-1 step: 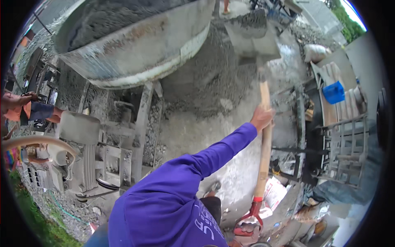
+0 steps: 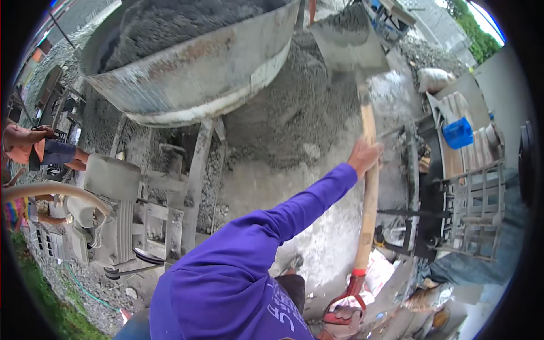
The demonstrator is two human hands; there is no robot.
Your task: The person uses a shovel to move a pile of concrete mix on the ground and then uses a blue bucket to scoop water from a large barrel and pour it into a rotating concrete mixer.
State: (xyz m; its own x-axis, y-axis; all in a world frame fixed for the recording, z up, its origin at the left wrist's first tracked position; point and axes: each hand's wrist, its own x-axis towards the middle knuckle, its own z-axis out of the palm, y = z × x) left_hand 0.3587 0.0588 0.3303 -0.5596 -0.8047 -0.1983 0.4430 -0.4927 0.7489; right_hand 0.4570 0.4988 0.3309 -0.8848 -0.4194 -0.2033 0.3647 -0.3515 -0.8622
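A long-handled shovel (image 2: 367,209) stretches away from me, its wide metal blade (image 2: 351,48) at the far end. Dark grey wet mix (image 2: 345,22) lies on the blade's far part. My left hand (image 2: 365,156), in a purple sleeve, is wrapped round the wooden shaft below the blade. At the near end, my right hand (image 2: 343,318) is closed on the red D-shaped grip. The blade is beside a big round metal mixing pan (image 2: 198,73), which holds grey mix; the two are apart in the picture.
Grey mix is spread on the floor (image 2: 283,124) beside the pan. A motor with a belt (image 2: 113,204) stands at the left, near another person (image 2: 51,150). On the right are a blue plastic container (image 2: 459,133), a metal rack (image 2: 473,209) and a white sack (image 2: 435,79).
The shovel and my left hand have shifted slightly away and to the right. Both hands keep their hold, and the mix is still on the blade.
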